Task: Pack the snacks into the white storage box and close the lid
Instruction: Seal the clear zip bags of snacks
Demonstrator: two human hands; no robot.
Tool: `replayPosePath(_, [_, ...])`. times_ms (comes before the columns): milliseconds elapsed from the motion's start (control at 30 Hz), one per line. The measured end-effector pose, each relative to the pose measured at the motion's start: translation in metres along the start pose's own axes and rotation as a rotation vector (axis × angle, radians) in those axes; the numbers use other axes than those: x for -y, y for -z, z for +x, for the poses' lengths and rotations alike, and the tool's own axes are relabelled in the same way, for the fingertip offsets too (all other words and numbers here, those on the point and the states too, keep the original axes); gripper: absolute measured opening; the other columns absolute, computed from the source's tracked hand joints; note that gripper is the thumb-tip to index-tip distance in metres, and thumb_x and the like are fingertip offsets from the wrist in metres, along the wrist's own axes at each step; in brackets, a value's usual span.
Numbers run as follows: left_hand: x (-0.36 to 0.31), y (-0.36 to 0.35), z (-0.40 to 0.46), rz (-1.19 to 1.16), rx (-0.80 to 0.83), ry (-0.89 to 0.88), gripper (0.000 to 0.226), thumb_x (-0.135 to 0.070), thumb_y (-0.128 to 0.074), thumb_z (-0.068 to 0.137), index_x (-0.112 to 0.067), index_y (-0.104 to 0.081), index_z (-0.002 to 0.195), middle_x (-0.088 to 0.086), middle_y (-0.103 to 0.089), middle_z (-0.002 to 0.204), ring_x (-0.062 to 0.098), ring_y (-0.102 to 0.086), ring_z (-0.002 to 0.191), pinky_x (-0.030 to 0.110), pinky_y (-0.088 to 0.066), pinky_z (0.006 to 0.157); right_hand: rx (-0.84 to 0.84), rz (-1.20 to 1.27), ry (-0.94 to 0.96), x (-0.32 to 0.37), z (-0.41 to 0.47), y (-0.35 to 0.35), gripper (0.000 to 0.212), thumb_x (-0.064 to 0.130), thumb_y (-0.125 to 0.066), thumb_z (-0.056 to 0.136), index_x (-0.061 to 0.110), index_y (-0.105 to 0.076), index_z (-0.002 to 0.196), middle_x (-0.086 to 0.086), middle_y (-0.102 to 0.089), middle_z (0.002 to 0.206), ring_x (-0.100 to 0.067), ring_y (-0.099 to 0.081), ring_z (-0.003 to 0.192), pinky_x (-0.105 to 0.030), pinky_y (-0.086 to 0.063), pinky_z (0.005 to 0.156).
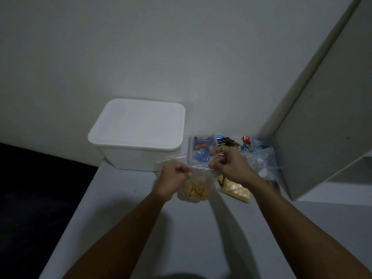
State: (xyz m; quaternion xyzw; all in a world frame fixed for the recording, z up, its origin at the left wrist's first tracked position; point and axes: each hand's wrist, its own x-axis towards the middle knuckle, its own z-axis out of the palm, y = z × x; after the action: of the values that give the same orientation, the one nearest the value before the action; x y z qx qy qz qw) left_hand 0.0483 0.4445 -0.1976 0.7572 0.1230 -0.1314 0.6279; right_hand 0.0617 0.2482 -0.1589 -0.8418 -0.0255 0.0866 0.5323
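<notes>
Both hands, left (pixel 174 176) and right (pixel 227 164), pinching nut bag (pixel 194 190) just right of box (pixel 138 135) (lid (pixel 138 122) on); candy (pixel 203 148) lying behind.

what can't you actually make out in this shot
All from the head view:
- Inside of the white storage box: hidden by its lid, which sits on top.
- Top edge of the clear bag of yellow snacks: covered by the left hand and right hand pinching it.
- Wrapped sweets: labels too small and dim to read.
- Crumpled plastic by the cabinet: contents unclear, partly behind the right hand.
</notes>
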Motion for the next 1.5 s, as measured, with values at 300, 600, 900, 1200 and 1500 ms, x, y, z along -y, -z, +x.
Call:
replayPosePath(300, [0.043,0.029,0.003,-0.155,-0.228,0.087,0.021,0.002,-0.071,0.078,-0.015,-0.07,0.065,0.015,-0.069,0.077,0.031,-0.065,0.074,0.04,-0.055,0.07,0.058,-0.308,-0.052,-0.027,0.024,-0.058,0.009,0.008,-0.066,0.086,0.0,-0.069,0.082,-0.005,-0.068,0.079,-0.019,-0.066,0.077,-0.037,-0.058,0.074])
replayPosePath(600, [0.04,0.036,0.021,0.038,-0.471,0.189,0.019,-0.01,-0.062,0.066,-0.016,-0.07,0.082,0.012,-0.07,0.09,0.035,-0.067,0.086,0.045,-0.058,0.08,-0.002,-0.376,-0.026,-0.032,0.047,-0.08,0.019,0.013,-0.061,0.091,0.008,-0.069,0.108,-0.009,-0.07,0.105,-0.021,-0.064,0.099,-0.033,-0.052,0.087])
replayPosePath(900, [0.02,-0.006,0.003,0.288,-0.615,-0.084,0.011,-0.008,-0.063,0.074,-0.013,-0.054,0.071,0.011,-0.063,0.076,0.033,-0.059,0.074,0.037,-0.052,0.066,-0.12,-0.283,-0.111,-0.049,0.046,-0.039,0.029,0.016,-0.071,0.084,0.009,-0.066,0.112,-0.008,-0.07,0.102,-0.024,-0.066,0.095,-0.045,-0.055,0.089])
replayPosePath(1200, [0.0,-0.089,0.018,0.293,-0.17,-0.131,0.023,-0.02,-0.073,0.074,-0.022,-0.053,0.062,-0.007,-0.055,0.058,0.011,-0.054,0.058,0.023,-0.041,0.057,-0.462,-0.387,-0.235,-0.089,0.025,0.062,0.015,0.012,-0.063,0.088,0.008,-0.071,0.101,-0.011,-0.072,0.099,-0.024,-0.066,0.091,-0.027,-0.048,0.078])
replayPosePath(1500, [-0.035,-0.172,0.042,0.296,0.125,-0.038,0.008,-0.006,-0.063,0.082,-0.007,-0.068,0.088,0.012,-0.066,0.089,0.028,-0.063,0.088,0.038,-0.053,0.081,-0.478,-0.4,-0.367,-0.123,0.037,0.136,0.033,0.004,-0.061,0.082,0.005,-0.064,0.115,-0.019,-0.067,0.112,-0.034,-0.063,0.105,-0.031,-0.047,0.084])
